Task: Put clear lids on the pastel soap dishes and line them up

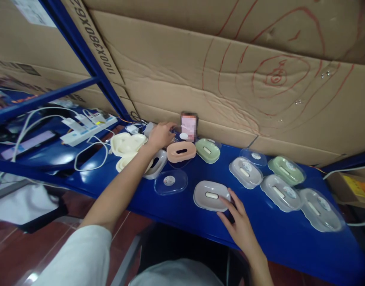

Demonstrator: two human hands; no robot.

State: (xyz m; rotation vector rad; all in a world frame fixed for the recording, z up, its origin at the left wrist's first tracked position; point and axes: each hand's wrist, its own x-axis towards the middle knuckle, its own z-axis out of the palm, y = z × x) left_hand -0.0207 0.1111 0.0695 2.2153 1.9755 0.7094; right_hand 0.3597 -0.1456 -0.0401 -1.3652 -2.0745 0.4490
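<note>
My left hand [160, 135] reaches to the back of the blue shelf [260, 234], its fingers resting on a clear lid [179, 133] in front of a small pink device [189, 126]. A peach soap dish [181, 152] lies just right of that hand. My right hand [237, 222] rests with fingers spread on the shelf, its fingertips touching the edge of a grey soap dish [210, 195]. A clear lid [170, 182] lies between my two arms. Cream dishes [127, 145] sit left of my left forearm.
Several lidded soap dishes, grey [245, 171] and green [286, 170], line the right part of the shelf. Another green dish [208, 150] sits by the cardboard wall [230, 71]. A white power strip [89, 130] with cables lies at left. A blue rack post [90, 59] rises behind.
</note>
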